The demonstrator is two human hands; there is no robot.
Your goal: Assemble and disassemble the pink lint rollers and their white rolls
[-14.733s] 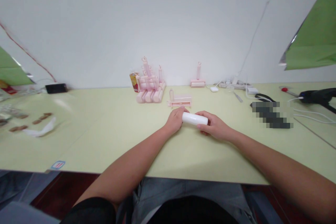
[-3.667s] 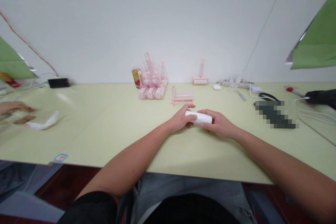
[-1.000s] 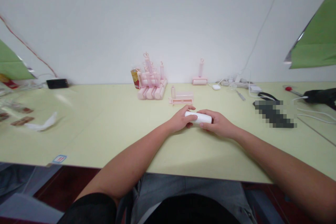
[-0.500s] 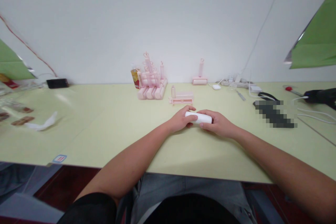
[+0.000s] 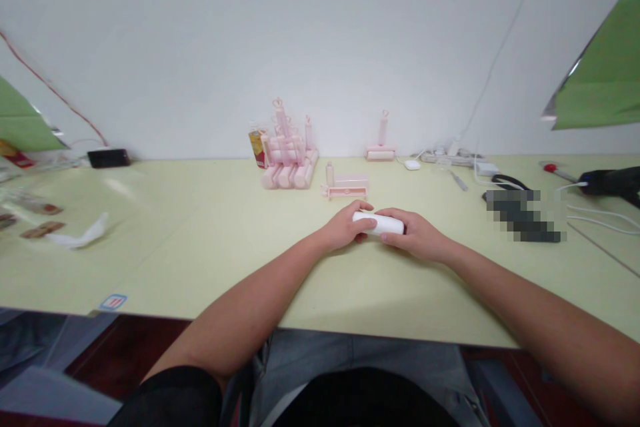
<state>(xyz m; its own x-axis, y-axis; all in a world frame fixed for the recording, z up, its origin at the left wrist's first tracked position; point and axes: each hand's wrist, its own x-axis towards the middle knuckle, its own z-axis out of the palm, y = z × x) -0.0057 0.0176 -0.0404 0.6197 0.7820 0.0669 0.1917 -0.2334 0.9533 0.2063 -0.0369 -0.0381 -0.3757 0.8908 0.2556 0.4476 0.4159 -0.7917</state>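
Between my two hands lies a white lint roller refill (image 5: 386, 224), a smooth cylinder held sideways just above the table. My left hand (image 5: 343, 227) is closed round its left end, thumb on top. The right end is in my right hand (image 5: 419, 235), with thumb and fingers on opposite sides; a dark opening shows at that end. Just beyond my hands is a pink lint roller frame (image 5: 347, 193) without a roll on it. A pale pink handle (image 5: 330, 175) and a translucent cover (image 5: 357, 181) are beside it.
Several pink lint rollers (image 5: 287, 160) are stacked by the wall, next to a yellow and red packet (image 5: 258, 149). One assembled roller (image 5: 381, 154) stands farther right. Cables, a power strip (image 5: 453, 159) and a black hair dryer (image 5: 610, 185) are at right; a black phone (image 5: 109, 159) at left.
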